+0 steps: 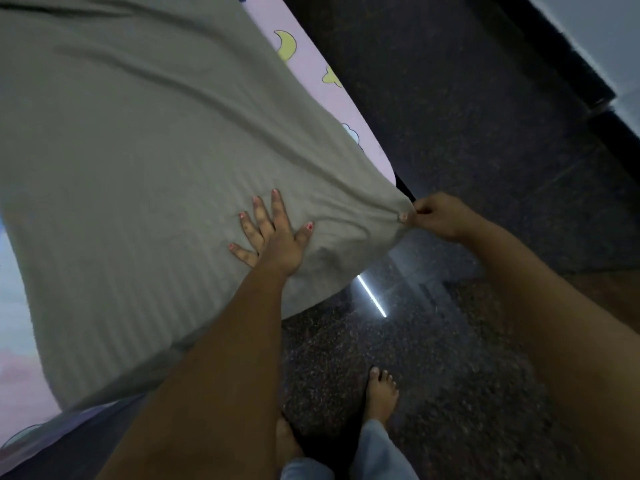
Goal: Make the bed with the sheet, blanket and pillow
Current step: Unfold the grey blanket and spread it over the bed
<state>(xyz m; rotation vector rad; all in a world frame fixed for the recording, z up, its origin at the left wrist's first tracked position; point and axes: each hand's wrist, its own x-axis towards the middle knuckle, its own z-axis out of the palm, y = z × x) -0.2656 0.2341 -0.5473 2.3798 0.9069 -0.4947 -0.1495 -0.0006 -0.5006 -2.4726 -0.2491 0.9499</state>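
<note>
We press left hand [277, 242] flat, fingers spread, on grey blanket [138, 150]; right hand [434, 216] pinches its corner; pink sheet [311, 74] beneath

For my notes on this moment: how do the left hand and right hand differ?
The left hand lies flat, fingers spread, on the grey blanket; the right hand pinches its corner. The left is over the bed; the right over the floor. Both touch the blanket.
</note>
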